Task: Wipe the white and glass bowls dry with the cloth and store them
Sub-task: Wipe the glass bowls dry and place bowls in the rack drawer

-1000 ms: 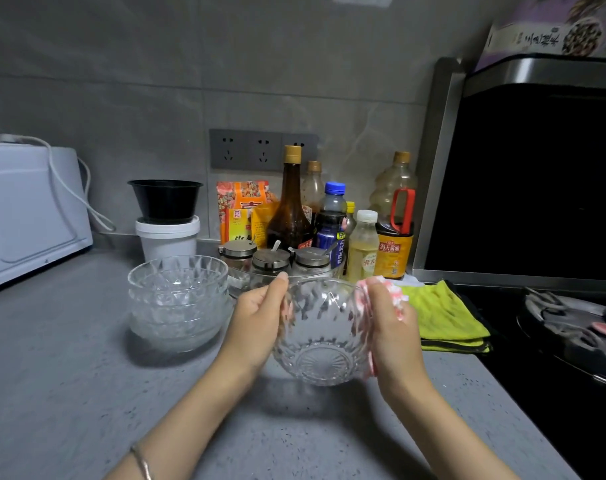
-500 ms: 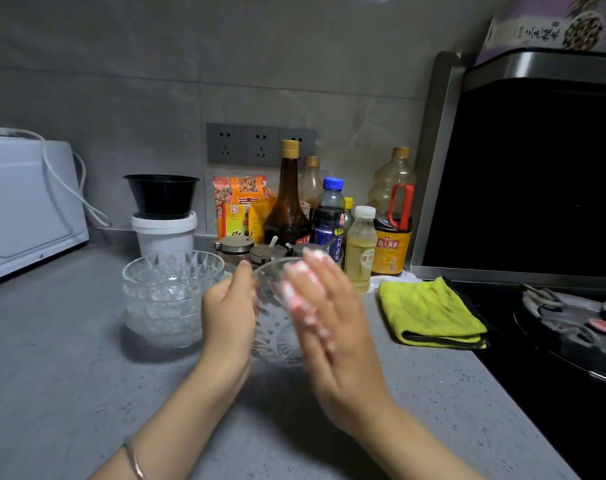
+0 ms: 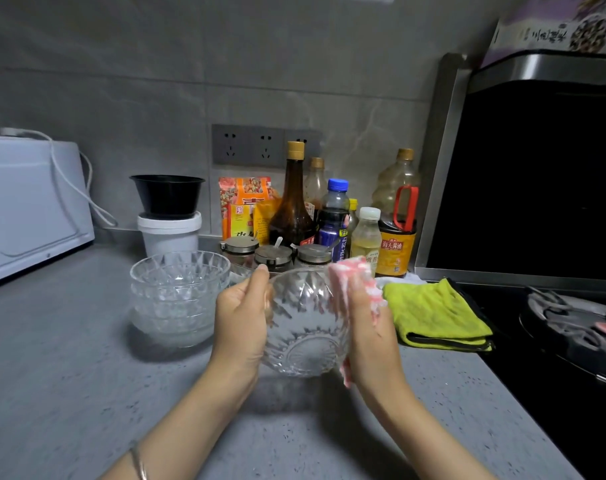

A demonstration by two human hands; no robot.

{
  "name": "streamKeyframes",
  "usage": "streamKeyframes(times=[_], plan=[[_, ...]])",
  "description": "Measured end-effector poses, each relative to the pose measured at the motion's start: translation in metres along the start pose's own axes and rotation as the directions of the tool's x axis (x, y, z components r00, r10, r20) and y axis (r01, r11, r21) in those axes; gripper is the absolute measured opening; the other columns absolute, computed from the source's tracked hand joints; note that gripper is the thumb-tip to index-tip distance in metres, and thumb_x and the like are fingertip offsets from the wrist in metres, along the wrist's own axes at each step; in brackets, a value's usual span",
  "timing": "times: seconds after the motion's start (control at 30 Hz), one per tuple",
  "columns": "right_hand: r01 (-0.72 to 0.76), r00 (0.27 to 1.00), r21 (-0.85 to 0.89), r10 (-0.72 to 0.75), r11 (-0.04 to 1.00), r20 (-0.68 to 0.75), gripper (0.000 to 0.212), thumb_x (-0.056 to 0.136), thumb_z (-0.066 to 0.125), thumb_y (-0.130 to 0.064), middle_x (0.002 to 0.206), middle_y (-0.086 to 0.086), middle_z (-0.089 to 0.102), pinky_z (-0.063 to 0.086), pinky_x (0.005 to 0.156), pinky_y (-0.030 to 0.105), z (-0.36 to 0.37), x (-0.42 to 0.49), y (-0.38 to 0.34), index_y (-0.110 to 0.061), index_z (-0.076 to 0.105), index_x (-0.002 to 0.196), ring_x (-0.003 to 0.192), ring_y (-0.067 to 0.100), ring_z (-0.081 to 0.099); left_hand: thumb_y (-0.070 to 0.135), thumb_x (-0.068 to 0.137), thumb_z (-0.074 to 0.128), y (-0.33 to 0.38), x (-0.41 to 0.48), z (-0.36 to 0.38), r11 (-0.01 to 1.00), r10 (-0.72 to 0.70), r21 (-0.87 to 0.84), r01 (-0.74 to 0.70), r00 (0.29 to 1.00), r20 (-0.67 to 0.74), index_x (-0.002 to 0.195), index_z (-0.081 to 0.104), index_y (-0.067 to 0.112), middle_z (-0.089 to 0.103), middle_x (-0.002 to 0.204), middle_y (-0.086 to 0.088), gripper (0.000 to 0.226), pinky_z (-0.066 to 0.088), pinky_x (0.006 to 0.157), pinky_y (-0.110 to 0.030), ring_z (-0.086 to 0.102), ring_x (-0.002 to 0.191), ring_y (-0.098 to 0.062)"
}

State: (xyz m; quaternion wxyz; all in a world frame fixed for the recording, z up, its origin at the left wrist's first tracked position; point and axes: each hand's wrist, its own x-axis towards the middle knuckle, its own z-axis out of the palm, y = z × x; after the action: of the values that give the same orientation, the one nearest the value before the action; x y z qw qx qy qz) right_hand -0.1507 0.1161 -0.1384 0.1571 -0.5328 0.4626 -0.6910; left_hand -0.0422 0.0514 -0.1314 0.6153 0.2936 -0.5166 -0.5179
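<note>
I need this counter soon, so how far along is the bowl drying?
Seemingly done: a stack of glass bowls sits on the counter, dryness unclear. In hand: the left hand grips one glass bowl while the right hand holds the pink cloth against its side. Left: finishing this bowl and storing them all; no white bowl is in view.

white microwave (image 3: pixel 31 209) sitting at left, black bowl (image 3: pixel 167 195) resting on a white tub (image 3: pixel 170 233) — sauce bottles (image 3: pixel 292 209) crowding the back wall, three lidded jars (image 3: pixel 273 254) standing in front.
</note>
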Motion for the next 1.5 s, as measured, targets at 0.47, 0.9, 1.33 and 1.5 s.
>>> streamKeyframes(times=[0.47, 0.9, 1.33, 1.5], plan=[[0.067, 0.998, -0.146, -0.065, 0.987, 0.019, 0.049, 0.086, 0.05, -0.056, 0.056, -0.002, 0.053, 0.037, 0.049, 0.03, -0.017, 0.008, 0.003, -0.011, 0.06, 0.071, 0.05, 0.013, 0.047, 0.053, 0.09, 0.039, 0.007, -0.005, 0.005, 0.881, 0.223, 0.292, -0.374, 0.869, 0.441, 0.051, 0.057, 0.013, 0.053, 0.045, -0.002, 0.059, 0.041, 0.052, -0.02, 0.048, 0.043, -0.01], [0.678, 0.723, -0.583, -0.552, 0.448, 0.416, 0.045, 0.1, 0.029, -0.039, 0.147, -0.003, 0.043, 0.021, 0.116, 0.04, 0.004, 0.0, 0.009, -0.024, 0.048, 0.138, 0.14, 0.015, 0.032, 0.021, 0.098, 0.045, 0.006, -0.001, 0.004, 0.999, -0.032, 0.011, 0.031, 0.994, 0.105, 0.063, 0.062, 0.008, 0.06, 0.047, 0.003, 0.041, 0.043, 0.044, -0.017, 0.056, 0.043, -0.006], [-0.022, 1.0, 0.072, 0.023, 0.997, -0.012, 0.047, 0.08, 0.048, -0.059, 0.079, 0.005, 0.073, 0.056, 0.066, 0.032, -0.012, 0.006, 0.004, -0.022, 0.073, 0.093, 0.076, 0.018, 0.071, 0.03, 0.094, 0.053, 0.004, -0.003, 0.003, 0.988, -0.119, -0.092, 0.125, 0.99, 0.072, 0.082, 0.065, -0.002, 0.064, 0.073, -0.019, 0.037, 0.05, 0.065, -0.033, 0.063, 0.067, -0.029], [-0.111, 0.993, 0.158, 0.115, 0.981, -0.016, 0.03, 0.084, 0.058, -0.043, 0.076, 0.012, 0.073, 0.056, 0.067, 0.034, -0.022, 0.016, -0.005, -0.019, 0.075, 0.076, 0.073, 0.021, 0.071, 0.039, 0.095, 0.046, 0.006, 0.005, 0.0, 0.986, -0.163, 0.071, 0.153, 0.97, 0.18, 0.081, 0.07, -0.003, 0.073, 0.079, -0.018, 0.05, 0.053, 0.068, -0.026, 0.071, 0.075, -0.026]])
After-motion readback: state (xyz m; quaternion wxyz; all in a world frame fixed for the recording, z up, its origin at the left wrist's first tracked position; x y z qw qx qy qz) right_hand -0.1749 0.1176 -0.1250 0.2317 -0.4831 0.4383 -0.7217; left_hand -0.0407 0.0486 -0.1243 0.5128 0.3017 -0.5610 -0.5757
